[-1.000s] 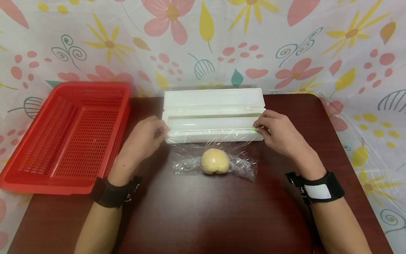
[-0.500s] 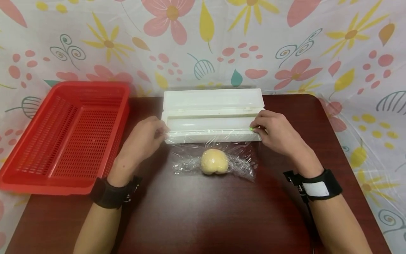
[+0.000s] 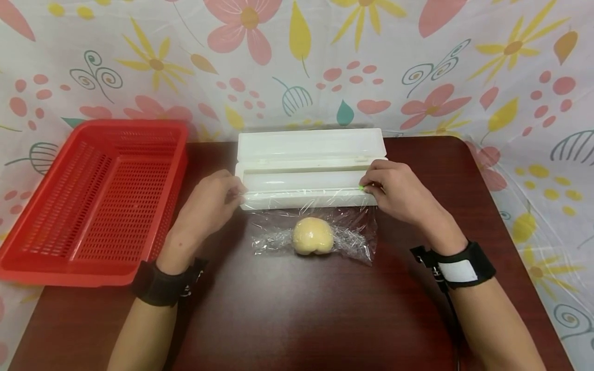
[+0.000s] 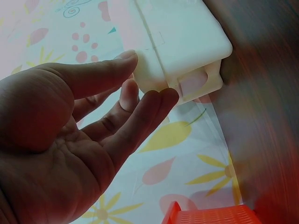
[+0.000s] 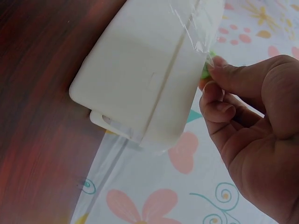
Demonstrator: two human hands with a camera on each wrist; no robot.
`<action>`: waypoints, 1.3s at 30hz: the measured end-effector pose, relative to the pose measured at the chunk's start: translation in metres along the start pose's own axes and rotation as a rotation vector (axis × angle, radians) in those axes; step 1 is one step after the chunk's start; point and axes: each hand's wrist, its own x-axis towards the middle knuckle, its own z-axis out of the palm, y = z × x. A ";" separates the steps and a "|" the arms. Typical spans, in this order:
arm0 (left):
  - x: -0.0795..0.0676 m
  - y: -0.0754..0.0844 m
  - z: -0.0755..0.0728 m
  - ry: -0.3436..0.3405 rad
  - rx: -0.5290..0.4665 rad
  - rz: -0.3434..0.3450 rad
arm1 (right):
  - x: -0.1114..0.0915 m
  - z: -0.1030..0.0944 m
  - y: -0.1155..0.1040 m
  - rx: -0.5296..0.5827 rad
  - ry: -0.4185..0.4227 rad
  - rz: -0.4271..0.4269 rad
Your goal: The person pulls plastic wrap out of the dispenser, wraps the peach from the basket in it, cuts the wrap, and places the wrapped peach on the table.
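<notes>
In the head view a white cling film dispenser (image 3: 308,200) lies at the back of the table, its lid (image 3: 308,144) raised. Clear cling film (image 3: 264,219) runs from its front edge towards a round, pale yellow thing (image 3: 313,235) wrapped in crumpled film, like a peeled fruit. My left hand (image 3: 209,203) touches the dispenser's left end; the left wrist view has its fingers (image 4: 140,114) fairly straight, thumb apart from them. Between thumb and fingers, my right hand (image 3: 394,190) pinches a small green slider (image 5: 206,70) at the dispenser's front edge, mostly hidden by fingers.
A red perforated plastic basket (image 3: 122,206) stands at the table's left. Flower-patterned sheeting (image 3: 320,62) hangs behind and at the sides of the dark wooden table (image 3: 306,319). A cable (image 3: 452,314) runs from the right wrist strap.
My right hand has slid a short way left along the dispenser's front edge with the green slider. My left hand stays at the left end, and the yellow thing has not moved.
</notes>
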 end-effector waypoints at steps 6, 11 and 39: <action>0.000 0.000 0.001 0.007 0.000 0.013 | 0.002 0.001 -0.002 0.009 -0.004 -0.001; -0.001 0.000 0.002 0.012 0.005 0.010 | 0.006 0.003 -0.006 0.041 -0.006 -0.016; -0.001 0.001 0.000 0.006 -0.001 -0.002 | 0.033 0.023 -0.028 0.110 -0.058 -0.056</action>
